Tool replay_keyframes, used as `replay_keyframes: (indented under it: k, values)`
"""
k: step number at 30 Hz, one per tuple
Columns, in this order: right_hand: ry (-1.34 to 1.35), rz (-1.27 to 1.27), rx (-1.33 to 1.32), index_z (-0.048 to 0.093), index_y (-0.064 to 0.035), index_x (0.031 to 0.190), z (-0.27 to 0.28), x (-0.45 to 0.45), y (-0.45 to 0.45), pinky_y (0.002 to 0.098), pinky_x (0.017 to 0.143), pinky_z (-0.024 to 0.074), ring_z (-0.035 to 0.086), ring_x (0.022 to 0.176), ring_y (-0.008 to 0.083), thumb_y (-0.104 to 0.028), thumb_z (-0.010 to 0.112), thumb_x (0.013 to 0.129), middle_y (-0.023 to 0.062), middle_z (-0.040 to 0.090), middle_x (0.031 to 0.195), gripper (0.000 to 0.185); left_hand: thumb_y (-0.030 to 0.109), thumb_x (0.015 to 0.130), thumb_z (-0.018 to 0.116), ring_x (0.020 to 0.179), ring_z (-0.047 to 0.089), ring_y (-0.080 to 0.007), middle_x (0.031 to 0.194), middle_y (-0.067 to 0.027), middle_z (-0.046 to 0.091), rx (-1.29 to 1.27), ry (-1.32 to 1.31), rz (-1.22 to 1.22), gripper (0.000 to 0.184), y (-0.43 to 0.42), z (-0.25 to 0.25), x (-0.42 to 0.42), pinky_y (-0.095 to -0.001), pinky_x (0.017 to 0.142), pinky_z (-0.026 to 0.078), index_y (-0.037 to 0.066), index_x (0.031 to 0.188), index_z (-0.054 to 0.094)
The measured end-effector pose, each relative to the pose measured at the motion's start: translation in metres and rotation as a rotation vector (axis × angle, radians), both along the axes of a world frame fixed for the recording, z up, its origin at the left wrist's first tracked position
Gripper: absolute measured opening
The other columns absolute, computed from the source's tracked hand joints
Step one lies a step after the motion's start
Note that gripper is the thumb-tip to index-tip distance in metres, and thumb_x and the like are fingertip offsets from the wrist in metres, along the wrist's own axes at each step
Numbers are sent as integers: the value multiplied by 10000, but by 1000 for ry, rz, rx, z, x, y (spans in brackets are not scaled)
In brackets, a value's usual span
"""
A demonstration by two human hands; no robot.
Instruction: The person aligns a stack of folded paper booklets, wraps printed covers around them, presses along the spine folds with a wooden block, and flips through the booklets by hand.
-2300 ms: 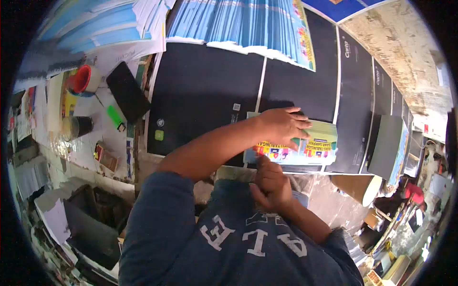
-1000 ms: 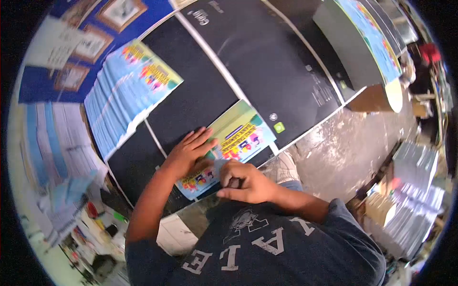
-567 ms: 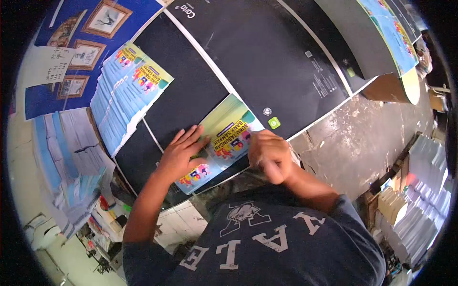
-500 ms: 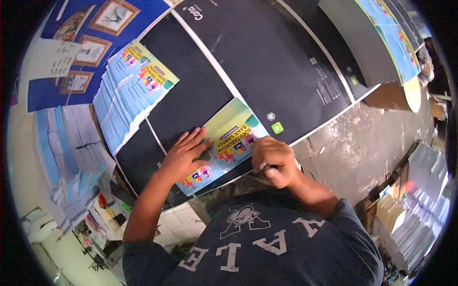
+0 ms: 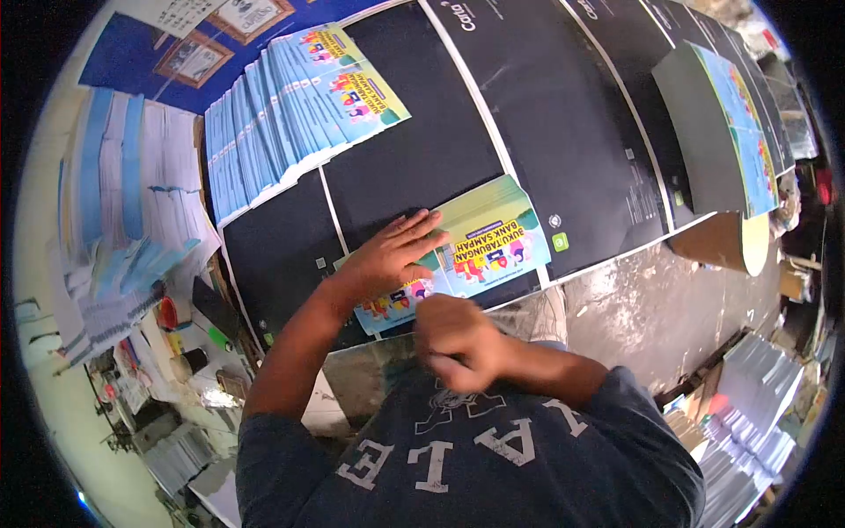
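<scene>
Head view: printed sheet (image 5: pixel 495 248) partly behind left hand (image 5: pixel 394 255) and blurred right hand (image 5: pixel 459 341).

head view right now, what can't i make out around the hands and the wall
In the head view:
Whatever the right hand may hold: hidden by its curled fingers and motion blur.
Part of the print on the printed sheet: covered by the left hand.
The upper part of the framed picture: cut off by the top edge.
</scene>
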State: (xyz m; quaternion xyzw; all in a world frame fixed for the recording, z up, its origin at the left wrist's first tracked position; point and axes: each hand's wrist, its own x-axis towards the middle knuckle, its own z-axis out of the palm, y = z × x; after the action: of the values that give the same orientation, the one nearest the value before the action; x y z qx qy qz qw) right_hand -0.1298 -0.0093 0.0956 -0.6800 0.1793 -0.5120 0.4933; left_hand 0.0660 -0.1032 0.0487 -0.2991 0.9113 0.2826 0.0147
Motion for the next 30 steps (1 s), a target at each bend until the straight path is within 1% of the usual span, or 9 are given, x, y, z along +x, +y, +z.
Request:
replay_keyframes:
  k: [2,4,7,12,15,17,21,26,30]
  values:
    - [-274,39,61,508,-50,578,25,-22,-10,454,584,414,525,583,346,-121,593,709,110,531,607,172,451,903,606,1491,227,-317,1599,-175,258,100,78,55,781,3,0,2,-422,1217,189,49,1517,335]
    - [27,-95,88,516,-54,584,-42,-23,-5,443,577,419,534,583,336,-127,580,733,118,549,621,177,449,903,628,1487,235,-295,1605,-166,237,21,30,8,827,2,-7,6,-414,1222,203,23,1524,287]
    - [93,-141,102,521,-49,594,-36,-21,-2,430,581,423,543,573,328,-133,537,794,112,551,615,217,491,873,660,1484,237,-321,1597,-196,237,145,172,113,890,7,-1,0,-401,1225,186,6,1516,281]
    - [70,-150,146,507,-42,599,-36,-21,-5,465,590,406,528,593,376,-136,571,789,151,517,611,222,463,805,763,1465,215,-427,1562,-227,289,-235,-113,362,775,7,38,-23,-514,1136,282,12,1382,509]
    - [60,-144,147,520,-34,609,-36,-22,-3,462,595,414,539,603,377,-140,570,787,154,533,621,213,409,802,778,1314,463,-390,1386,-231,513,-218,-77,431,602,-2,47,-30,-471,1061,386,-10,1205,623]
    - [50,-135,128,526,-31,613,-36,-22,-5,460,597,418,542,605,376,-142,572,784,154,539,625,209,337,800,782,972,650,-350,1051,-182,679,354,-186,584,464,-25,53,-35,-432,892,498,-20,1068,656]
    - [46,-176,162,511,-32,602,-32,-22,-6,464,590,408,531,598,378,-137,582,752,146,529,619,196,224,795,789,789,683,-330,885,-161,705,605,-167,450,303,-50,23,-25,-406,737,518,-4,938,651]
    - [67,-221,71,509,-42,596,-36,-19,-3,460,578,401,527,594,373,-131,584,735,140,530,621,180,226,785,764,813,669,-379,794,-155,683,-353,-111,448,303,34,62,-52,-459,714,503,7,907,592]
    - [89,-235,91,537,-55,615,-32,-18,-5,435,593,415,546,599,343,-117,568,749,111,557,630,151,262,796,765,881,659,-422,814,-196,677,32,-88,708,328,9,41,-46,-505,734,490,47,985,605]
